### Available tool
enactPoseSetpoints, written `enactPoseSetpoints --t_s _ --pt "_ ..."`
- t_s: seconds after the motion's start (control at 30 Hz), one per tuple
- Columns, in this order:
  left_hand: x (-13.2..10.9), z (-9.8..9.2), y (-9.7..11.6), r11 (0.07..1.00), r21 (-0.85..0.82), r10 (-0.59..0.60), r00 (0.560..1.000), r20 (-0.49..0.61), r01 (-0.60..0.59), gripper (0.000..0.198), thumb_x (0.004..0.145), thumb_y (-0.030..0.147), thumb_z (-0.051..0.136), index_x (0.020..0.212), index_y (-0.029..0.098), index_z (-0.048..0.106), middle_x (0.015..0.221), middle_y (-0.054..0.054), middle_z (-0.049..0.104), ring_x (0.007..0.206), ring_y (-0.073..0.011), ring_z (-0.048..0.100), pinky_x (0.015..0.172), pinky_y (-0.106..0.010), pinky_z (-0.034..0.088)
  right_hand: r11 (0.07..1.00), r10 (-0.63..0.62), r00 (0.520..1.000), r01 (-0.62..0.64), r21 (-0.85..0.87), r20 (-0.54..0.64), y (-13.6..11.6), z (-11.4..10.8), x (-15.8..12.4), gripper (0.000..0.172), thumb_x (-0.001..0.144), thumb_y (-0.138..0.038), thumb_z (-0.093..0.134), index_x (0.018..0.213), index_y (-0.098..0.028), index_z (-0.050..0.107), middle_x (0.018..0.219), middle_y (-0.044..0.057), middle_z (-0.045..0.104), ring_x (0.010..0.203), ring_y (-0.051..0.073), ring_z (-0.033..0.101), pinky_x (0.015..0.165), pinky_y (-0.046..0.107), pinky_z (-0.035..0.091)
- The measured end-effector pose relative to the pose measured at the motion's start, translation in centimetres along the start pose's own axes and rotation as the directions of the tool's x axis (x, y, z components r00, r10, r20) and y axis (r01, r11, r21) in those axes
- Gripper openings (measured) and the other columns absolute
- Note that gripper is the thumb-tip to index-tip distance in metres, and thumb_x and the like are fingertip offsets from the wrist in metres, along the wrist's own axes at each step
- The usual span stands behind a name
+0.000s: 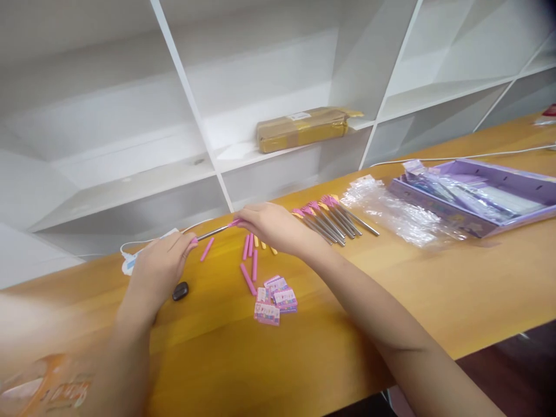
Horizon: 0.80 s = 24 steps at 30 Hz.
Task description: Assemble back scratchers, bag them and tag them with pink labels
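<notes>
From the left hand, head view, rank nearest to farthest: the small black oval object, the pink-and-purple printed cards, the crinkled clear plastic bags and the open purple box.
1. Small black oval object: just below the left hand.
2. Printed cards: lower centre.
3. Clear plastic bags: right, before the box.
4. Purple box: far right.

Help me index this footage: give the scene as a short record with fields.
left hand: grips one end of a metal rod
right hand: grips its other end
near the hands: pink tubes, yellow tubes, cards, black object
beyond right forearm: headed rods, side by side
farther right: clear bags; purple tray holding packets
shelf: taped parcel
surface: wooden table
</notes>
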<state>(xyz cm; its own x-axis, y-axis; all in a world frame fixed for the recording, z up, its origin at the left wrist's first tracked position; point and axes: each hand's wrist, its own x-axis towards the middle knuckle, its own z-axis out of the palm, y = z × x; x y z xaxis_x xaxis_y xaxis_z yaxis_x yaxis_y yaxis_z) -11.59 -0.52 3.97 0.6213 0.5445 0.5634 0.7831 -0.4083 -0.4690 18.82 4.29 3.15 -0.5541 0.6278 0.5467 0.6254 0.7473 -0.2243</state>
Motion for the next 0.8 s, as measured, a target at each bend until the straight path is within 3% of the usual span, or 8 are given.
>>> enactPoseSetpoints --t_s 0.13,0.3,0.57,0.8 --pt "0.0 -0.3 0.3 0.998 -0.061 0.01 1.0 0.006 -0.01 0.026 0.115 0.031 0.05 0.105 0.021 0.072 0.088 -0.004 0.076 0.079 -0.0215 0.068 0.073 -0.035 0.043 0.998 0.052 0.996 -0.053 0.013 0.078 0.0 -0.4 -0.1 0.021 0.116 -0.031 0.056 0.113 -0.019 0.072 0.105 0.007 0.077 0.089 0.019 0.067 0.073 0.03 0.033" --pt "0.5 -0.4 1.2 0.95 -0.282 -0.1 0.986 0.13 0.133 0.024 0.114 0.038 0.052 0.115 0.025 0.072 0.106 -0.004 0.079 0.085 -0.0186 0.072 0.074 -0.031 0.048 0.995 0.085 0.98 -0.073 -0.071 0.179 0.5 -1.1 -0.2 0.022 0.114 -0.03 0.058 0.101 -0.02 0.072 0.099 0.007 0.078 0.082 0.019 0.068 0.066 0.031 0.028" --pt "2.5 -1.7 2.3 0.957 -0.238 -0.147 0.985 0.091 0.165 0.032 0.115 0.039 0.05 0.109 0.023 0.078 0.102 -0.007 0.08 0.093 -0.0234 0.073 0.076 -0.035 0.049 0.998 0.049 0.986 -0.055 0.035 0.157 2.0 -2.2 -0.6 0.022 0.112 -0.029 0.061 0.098 -0.022 0.076 0.098 0.006 0.08 0.086 0.019 0.07 0.071 0.029 0.035" --pt "1.4 -1.4 0.4 0.933 -0.3 -0.167 0.978 0.125 0.198 0.035 0.115 0.04 0.049 0.11 0.024 0.08 0.106 -0.006 0.083 0.096 -0.0213 0.075 0.08 -0.032 0.051 0.998 -0.01 0.999 0.013 -0.068 0.049 2.6 -2.6 -0.5 0.024 0.112 -0.032 0.06 0.107 -0.022 0.081 0.107 0.007 0.08 0.095 0.02 0.069 0.076 0.03 0.038"
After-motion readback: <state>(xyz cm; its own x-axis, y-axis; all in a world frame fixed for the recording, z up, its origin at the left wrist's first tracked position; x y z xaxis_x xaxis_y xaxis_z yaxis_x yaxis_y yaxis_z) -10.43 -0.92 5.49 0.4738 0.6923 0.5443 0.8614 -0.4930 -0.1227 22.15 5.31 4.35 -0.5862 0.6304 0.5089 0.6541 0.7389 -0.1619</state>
